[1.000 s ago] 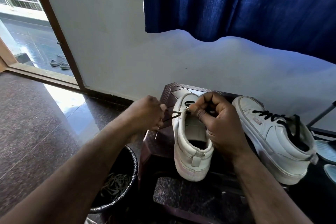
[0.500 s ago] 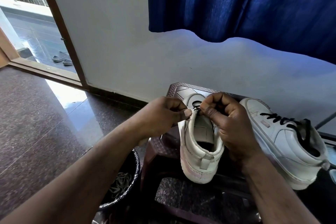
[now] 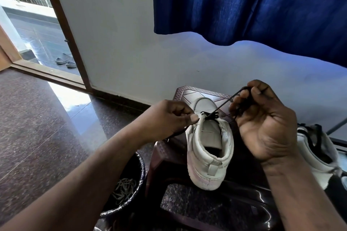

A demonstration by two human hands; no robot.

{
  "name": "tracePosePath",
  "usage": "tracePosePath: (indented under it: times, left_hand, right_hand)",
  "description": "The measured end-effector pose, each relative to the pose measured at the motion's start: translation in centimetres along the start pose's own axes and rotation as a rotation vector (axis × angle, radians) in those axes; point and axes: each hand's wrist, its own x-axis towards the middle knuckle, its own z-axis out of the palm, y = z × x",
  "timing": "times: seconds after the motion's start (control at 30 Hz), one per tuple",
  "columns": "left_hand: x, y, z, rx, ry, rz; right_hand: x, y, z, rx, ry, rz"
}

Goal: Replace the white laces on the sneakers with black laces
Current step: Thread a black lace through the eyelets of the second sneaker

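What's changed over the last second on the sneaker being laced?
The right hand left the eyelet, rising up-right and drawing the black lace taut. The left hand moved in from the left to pinch the eyelet edge of the sneaker. That sneaker, the laced second sneaker and the stool stayed put.

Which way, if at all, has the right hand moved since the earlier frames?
Yes: the right hand pulled rightward and up off the white high-top sneaker, drawing the thin black lace taut.
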Motion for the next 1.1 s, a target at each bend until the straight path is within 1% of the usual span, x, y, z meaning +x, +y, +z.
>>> tracePosePath:
  times: [0.1,0.23,0.3,0.4,0.47,0.63,0.7,0.8,0.87,0.9,0.93,1.0,1.03,1.07,1.1]
  left_hand:
    - [0.4,0.1,0.5,-0.094,-0.025,0.000]
    - [0.7,0.1,0.5,-0.058,0.002,-0.093]
    - [0.9,-0.3,0.1,0.046,0.022,-0.163]
    - [1.3,-1.3,-1.0,0.412,-0.009,-0.247]
    - [1.3,-1.7,-1.5,0.577,-0.043,-0.286]
    - [0.9,-1.5,-2.5,0.613,-0.078,-0.345]
    - [0.8,-1.2,-2.7,0.723,-0.097,-0.380]
    - [0.7,-1.1,-2.5,0.821,-0.152,-0.408]
    - [0.4,-1.1,-2.5,0.796,-0.142,-0.381]
    - [0.3,-1.2,-2.5,0.744,-0.105,-0.339]
    - [0.2,-1.2,-2.5,0.645,-0.047,-0.282]
    - [0.1,-0.9,-2.0,0.329,0.042,-0.158]
    - [0.0,-0.6,-1.7,0.169,0.048,-0.103]
    - [0.1,-0.3,-1.3,0.060,0.036,-0.056]
    - [0.0,0.0,-0.8,0.011,0.022,-0.023]
  right_hand:
    - [0.0,0.1,0.1,0.032,-0.003,0.004]
    - [-0.2,0.2,0.3,0.094,-0.008,0.035]
    - [-0.2,0.4,0.3,0.109,0.009,0.067]
    - [-0.2,1.0,0.2,0.098,0.046,0.113]
    - [-0.3,1.4,0.2,0.065,0.067,0.133]
    - [-0.3,1.5,-0.2,0.055,0.075,0.131]
    - [-0.2,1.5,-0.3,0.076,0.065,0.131]
    - [-0.3,2.0,-0.2,-0.002,0.043,0.139]
    - [-0.3,2.2,-0.1,-0.055,0.040,0.135]
    - [-0.3,2.1,-0.1,-0.061,0.038,0.131]
    - [-0.3,2.1,-0.1,-0.058,0.038,0.128]
    - [-0.3,2.0,-0.1,-0.047,0.031,0.117]
    - [-0.3,2.1,0.0,-0.049,0.027,0.111]
    - [-0.3,2.2,0.0,-0.054,0.023,0.105]
    - [-0.3,2.3,0.1,-0.058,0.020,0.100]
